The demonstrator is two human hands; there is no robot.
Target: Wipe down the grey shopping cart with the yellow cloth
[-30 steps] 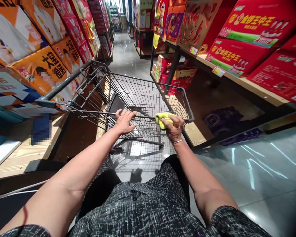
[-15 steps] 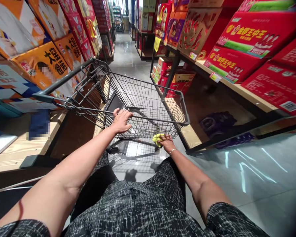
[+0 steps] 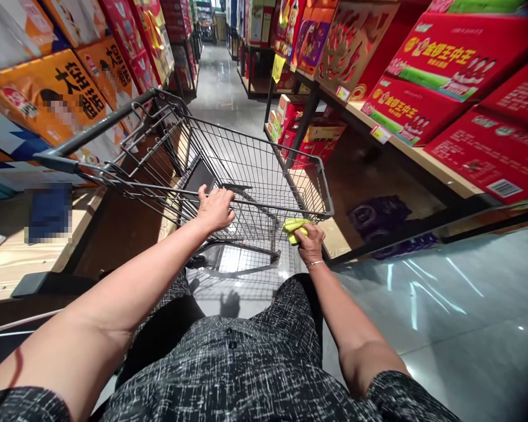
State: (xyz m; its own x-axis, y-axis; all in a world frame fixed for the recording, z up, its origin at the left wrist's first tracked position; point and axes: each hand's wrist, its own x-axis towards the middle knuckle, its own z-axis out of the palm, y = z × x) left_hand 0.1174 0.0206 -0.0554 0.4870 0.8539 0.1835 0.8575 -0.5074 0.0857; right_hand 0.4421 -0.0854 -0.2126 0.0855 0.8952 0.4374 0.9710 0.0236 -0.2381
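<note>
A dark grey wire shopping cart (image 3: 246, 149) stands sideways in front of me, its handle to the left. My left hand (image 3: 215, 208) is closed over the top rail of the cart's near side, fingers curled around the bar. A bunched yellow-green cloth (image 3: 295, 225) is gripped in my right hand (image 3: 311, 241), held against or just beside the cart's near wire wall toward its right end; whether it touches the wires I cannot tell. Through the mesh, the inside of the basket shows nothing lying in it.
Shelves with orange boxes (image 3: 48, 94) rise on the left. On the right, a wooden shelf (image 3: 449, 170) bears red boxes (image 3: 440, 53), with purple packs (image 3: 378, 217) low beneath. A grey tiled aisle (image 3: 220, 76) runs away beyond the cart.
My right hand has lifted the cloth up and slightly right along the cart's side. The left hand keeps its hold on the rail. The view has shifted a little.
</note>
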